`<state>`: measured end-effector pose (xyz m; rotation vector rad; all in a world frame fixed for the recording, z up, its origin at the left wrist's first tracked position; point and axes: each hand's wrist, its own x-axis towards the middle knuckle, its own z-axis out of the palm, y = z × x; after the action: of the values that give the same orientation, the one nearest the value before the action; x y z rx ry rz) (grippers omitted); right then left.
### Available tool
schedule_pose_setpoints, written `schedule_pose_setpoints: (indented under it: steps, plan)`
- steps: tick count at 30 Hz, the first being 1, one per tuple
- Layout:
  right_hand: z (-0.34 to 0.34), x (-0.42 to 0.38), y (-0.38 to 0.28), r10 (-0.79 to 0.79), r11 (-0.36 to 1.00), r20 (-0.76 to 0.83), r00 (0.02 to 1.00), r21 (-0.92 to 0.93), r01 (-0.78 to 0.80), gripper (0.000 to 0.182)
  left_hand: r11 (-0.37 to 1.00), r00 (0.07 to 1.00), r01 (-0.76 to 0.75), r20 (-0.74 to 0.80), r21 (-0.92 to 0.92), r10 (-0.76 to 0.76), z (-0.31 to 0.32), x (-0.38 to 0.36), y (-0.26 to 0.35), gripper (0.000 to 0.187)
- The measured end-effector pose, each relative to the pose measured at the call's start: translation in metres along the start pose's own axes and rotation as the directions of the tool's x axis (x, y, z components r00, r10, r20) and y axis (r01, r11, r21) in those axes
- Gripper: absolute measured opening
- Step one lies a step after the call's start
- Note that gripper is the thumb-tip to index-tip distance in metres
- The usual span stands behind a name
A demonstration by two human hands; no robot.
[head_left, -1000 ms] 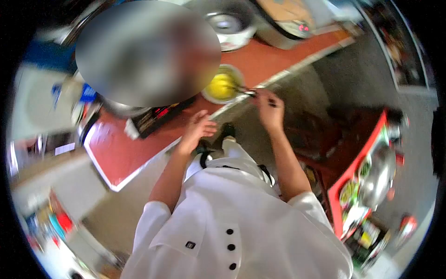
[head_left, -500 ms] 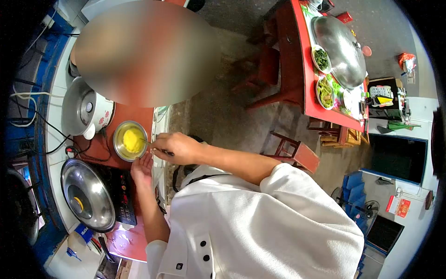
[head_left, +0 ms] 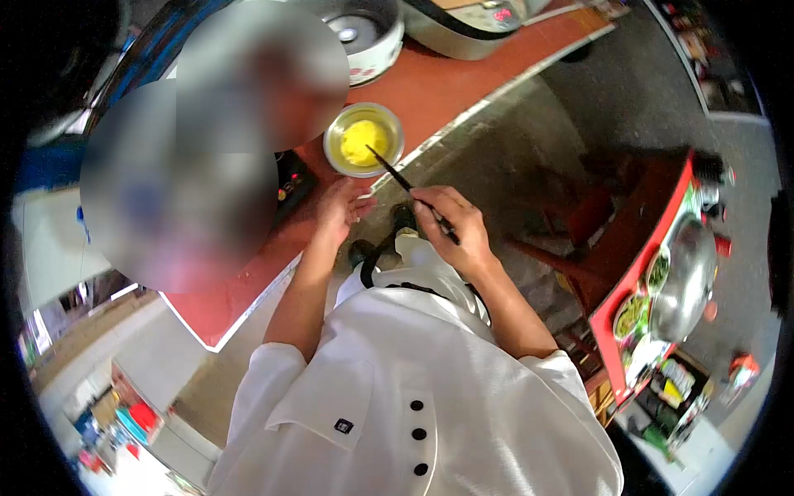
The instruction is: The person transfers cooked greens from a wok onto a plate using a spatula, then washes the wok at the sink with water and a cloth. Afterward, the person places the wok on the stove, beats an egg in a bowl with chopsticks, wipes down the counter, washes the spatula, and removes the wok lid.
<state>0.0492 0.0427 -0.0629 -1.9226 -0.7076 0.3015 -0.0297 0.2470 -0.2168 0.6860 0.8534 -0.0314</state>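
Note:
A metal bowl [head_left: 331, 147] with yellow contents [head_left: 362, 142] stands on the red counter near its edge. My right hand [head_left: 459, 221] is closed around dark chopsticks [head_left: 397, 175], whose tips reach over the yellow contents inside the bowl. Just below the bowl's rim is my left hand [head_left: 343, 207], its fingers apart and holding nothing; it does not appear to touch the bowl.
A pot [head_left: 376, 62] and a large container [head_left: 463, 41] stand on the counter behind the bowl. Part of a dark cooktop [head_left: 291, 178] shows at left. A red table [head_left: 608, 351] holds dishes and a metal cover [head_left: 685, 277] at right.
The view has turned, so the bowl appears higher and farther right. The chopsticks show more plainly in my right hand, which is farther from the bowl. My left hand remains beside the bowl.

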Motion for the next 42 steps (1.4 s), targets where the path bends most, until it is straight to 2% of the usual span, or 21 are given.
schedule_pose_setpoints:
  steps: [3,5,6,9,10,12,13,14,16,17,19,20,23,25,27,29,35,37,38,40,42]
  plan:
    - [0.003,0.002,-0.001,-0.006,1.0,0.028,1.0,-0.023,0.007,0.015,0.998,0.995,-0.018,-0.093,0.054,0.023,-0.017,-0.019,-0.004,0.03]
    - [0.005,0.005,0.001,-0.064,0.998,0.011,0.998,0.014,0.064,0.014,0.993,0.998,-0.035,0.047,0.113,0.029,-0.034,-0.046,-0.009,0.036]
    - [0.005,0.007,0.003,-0.057,0.998,-0.006,0.998,-0.016,0.057,0.013,0.973,0.998,0.05,-0.057,0.226,-0.038,-0.036,-0.058,-0.006,0.037]
    - [0.007,0.017,0.004,-0.107,0.994,-0.047,0.993,-0.032,0.106,0.014,0.959,0.991,0.034,-0.135,0.282,0.005,-0.064,-0.096,-0.014,0.034]
    - [0.008,0.019,0.006,-0.128,0.992,-0.052,0.99,-0.026,0.126,0.014,0.961,0.989,0.024,-0.145,0.276,0.017,-0.074,-0.106,-0.017,0.034]
    - [0.008,0.022,0.007,-0.11,0.993,-0.006,0.994,-0.038,0.11,0.015,0.965,0.948,0.081,-0.318,0.251,0.004,-0.093,-0.121,-0.026,0.031]
    - [0.009,0.023,0.007,-0.118,0.993,0.004,0.993,-0.031,0.118,0.015,0.967,0.945,0.074,-0.327,0.244,0.01,-0.103,-0.13,-0.032,0.031]
    - [0.012,0.025,0.008,-0.183,0.979,0.052,0.982,-0.087,0.187,0.017,0.975,0.933,0.054,-0.359,0.217,0.028,-0.112,-0.138,-0.037,0.031]
    - [0.021,0.032,0.024,-0.351,0.91,0.157,0.923,-0.176,0.376,0.028,0.983,0.916,0.03,-0.4,0.182,0.046,-0.121,-0.149,-0.042,0.031]
    - [0.025,0.037,0.036,-0.355,0.91,0.167,0.92,-0.165,0.381,0.028,0.986,0.914,0.039,-0.405,0.16,0.029,-0.122,-0.157,-0.044,0.031]
    - [0.033,0.05,0.058,-0.35,0.864,0.318,0.881,-0.254,0.435,0.031,0.991,0.904,0.041,-0.428,0.125,0.017,-0.127,-0.169,-0.052,0.032]
    - [0.037,0.055,0.069,-0.327,0.862,0.344,0.88,-0.273,0.427,0.034,0.988,0.9,0.053,-0.435,0.146,0.016,-0.132,-0.172,-0.059,0.033]
    - [0.05,0.065,0.1,-0.424,0.782,0.387,0.819,-0.3,0.547,0.035,0.984,0.871,0.087,-0.492,0.158,0.002,-0.141,-0.184,-0.072,0.035]
    - [0.054,0.06,0.114,-0.405,0.8,0.43,0.807,-0.261,0.541,0.035,0.982,0.851,0.114,-0.525,0.149,-0.019,-0.145,-0.188,-0.082,0.036]
    - [0.059,0.059,0.127,-0.469,0.744,0.449,0.761,-0.263,0.614,0.035,0.982,0.828,0.139,-0.559,0.132,-0.042,-0.152,-0.193,-0.094,0.036]
    - [0.056,0.063,0.124,-0.456,0.753,0.494,0.74,-0.229,0.617,0.035,0.983,0.815,0.143,-0.578,0.118,-0.049,-0.148,-0.2,-0.098,0.036]
    - [0.045,0.087,0.149,-0.499,0.65,0.664,0.557,-0.137,0.747,0.032,0.986,0.794,0.152,-0.603,0.073,-0.078,-0.152,-0.205,-0.125,0.037]
    - [0.036,0.094,0.153,-0.386,0.717,0.736,0.556,-0.139,0.683,0.027,0.986,0.786,0.153,-0.613,0.065,-0.081,-0.152,-0.207,-0.132,0.037]
    - [0.03,0.096,0.153,-0.389,0.714,0.743,0.545,-0.131,0.688,0.027,0.986,0.781,0.151,-0.619,0.065,-0.079,-0.151,-0.208,-0.136,0.038]
    - [0.02,0.102,0.149,-0.436,0.592,0.773,0.461,-0.14,0.793,0.027,0.989,0.772,0.141,-0.631,0.053,-0.077,-0.151,-0.205,-0.141,0.038]
    - [0.016,0.108,0.149,-0.461,0.583,0.795,0.395,-0.064,0.81,0.026,0.985,0.753,0.162,-0.651,0.051,-0.09,-0.148,-0.204,-0.15,0.037]
